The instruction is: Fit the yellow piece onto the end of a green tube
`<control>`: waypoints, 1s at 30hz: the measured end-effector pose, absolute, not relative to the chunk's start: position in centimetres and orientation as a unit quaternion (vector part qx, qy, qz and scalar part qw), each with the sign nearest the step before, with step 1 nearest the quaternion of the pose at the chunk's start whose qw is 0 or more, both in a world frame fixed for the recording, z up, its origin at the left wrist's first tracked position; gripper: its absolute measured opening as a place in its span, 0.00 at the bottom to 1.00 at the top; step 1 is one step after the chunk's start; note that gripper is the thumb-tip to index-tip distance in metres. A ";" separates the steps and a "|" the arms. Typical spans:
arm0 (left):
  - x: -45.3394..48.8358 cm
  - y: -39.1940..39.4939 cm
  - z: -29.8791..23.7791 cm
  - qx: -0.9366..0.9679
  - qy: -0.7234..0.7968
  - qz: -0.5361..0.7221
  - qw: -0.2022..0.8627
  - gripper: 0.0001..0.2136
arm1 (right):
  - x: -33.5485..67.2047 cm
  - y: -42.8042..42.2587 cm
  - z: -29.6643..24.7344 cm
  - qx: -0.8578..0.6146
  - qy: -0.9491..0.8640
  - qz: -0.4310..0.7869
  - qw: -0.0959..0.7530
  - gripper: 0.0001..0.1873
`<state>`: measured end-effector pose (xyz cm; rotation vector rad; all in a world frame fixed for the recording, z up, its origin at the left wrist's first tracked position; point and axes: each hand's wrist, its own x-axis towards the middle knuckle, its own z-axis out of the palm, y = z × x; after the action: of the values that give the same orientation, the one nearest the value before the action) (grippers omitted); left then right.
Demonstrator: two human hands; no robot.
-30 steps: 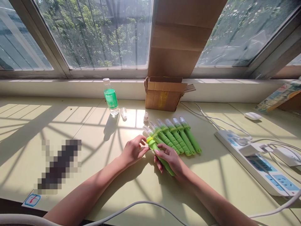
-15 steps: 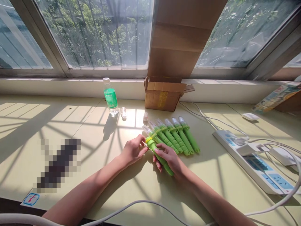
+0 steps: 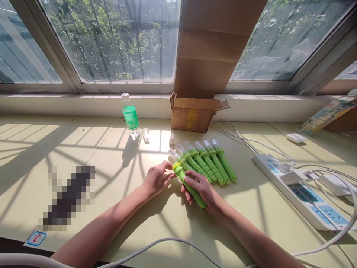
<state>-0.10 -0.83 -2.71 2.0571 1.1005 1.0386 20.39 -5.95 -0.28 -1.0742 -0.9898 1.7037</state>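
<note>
My right hand (image 3: pixel 201 188) is wrapped round the handle of a green tool (image 3: pixel 184 178) with a yellow ring near its head, held just above the pale green table (image 3: pixel 83 149). My left hand (image 3: pixel 157 178) pinches the head end of that same tool. Directly behind lies a row of several matching green tools (image 3: pixel 208 163) with clear caps, side by side. Two small clear caps, one cap (image 3: pixel 145 134) and another cap (image 3: pixel 172 138), stand on the table farther back.
A green-labelled water bottle (image 3: pixel 129 116) and an open cardboard box (image 3: pixel 193 111) stand near the window sill. A white power strip (image 3: pixel 304 193) with plugs and cables lies at right, with a white mouse (image 3: pixel 296 137) behind it. A white cable (image 3: pixel 167 243) crosses the near edge.
My hands have barely moved; the left fingers have shifted slightly on the tool's head.
</note>
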 end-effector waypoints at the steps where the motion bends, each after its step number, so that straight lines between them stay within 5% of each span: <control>1: -0.1 -0.8 -2.7 0.771 0.407 0.393 0.293 0.05 | 20.4 -6.0 -0.2 -0.427 -0.399 0.686 0.434 0.26; 30: -0.1 -0.5 -2.7 0.790 0.299 0.461 0.273 0.03 | 21.1 -5.9 -0.4 -0.386 -0.431 0.701 0.417 0.22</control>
<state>-0.07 -0.49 -2.69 2.1259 0.8034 1.2407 21.09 -5.88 -0.42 -0.9685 -1.0814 1.7605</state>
